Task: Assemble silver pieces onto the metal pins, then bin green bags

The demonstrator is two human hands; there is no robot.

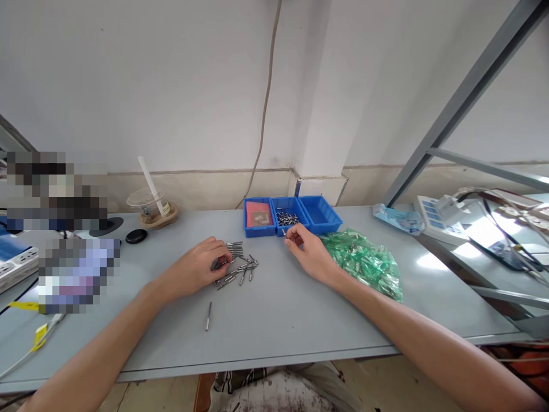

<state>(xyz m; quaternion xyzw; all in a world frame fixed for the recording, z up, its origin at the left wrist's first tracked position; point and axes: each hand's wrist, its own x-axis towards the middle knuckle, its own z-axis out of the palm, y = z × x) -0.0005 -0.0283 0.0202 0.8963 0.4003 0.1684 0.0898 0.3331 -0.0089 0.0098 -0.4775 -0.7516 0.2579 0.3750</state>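
Note:
Several blind rivets (243, 269), thin metal pins with a thicker end, lie in a loose pile on the grey table. My left hand (206, 262) is curled at the pile's left side, with some rivets between its closed fingers. How many it holds is hidden. In front of the middle blue bin (291, 207), my right hand (306, 247) pinches a small metal rivet (283, 233), its tip showing past the fingers. More rivets (286, 217) are heaped inside that bin. One single rivet (208, 316) rests apart, nearer the table's front edge.
Left of the middle bin, a blue bin (259, 231) holds a pink packet; another blue bin (319, 210) adjoins on the right. Crumpled green plastic bags (369, 263) lie beside my right forearm. A black mouse (136, 236), a lidded cup (150, 206) and power strips (441, 220) sit farther out.

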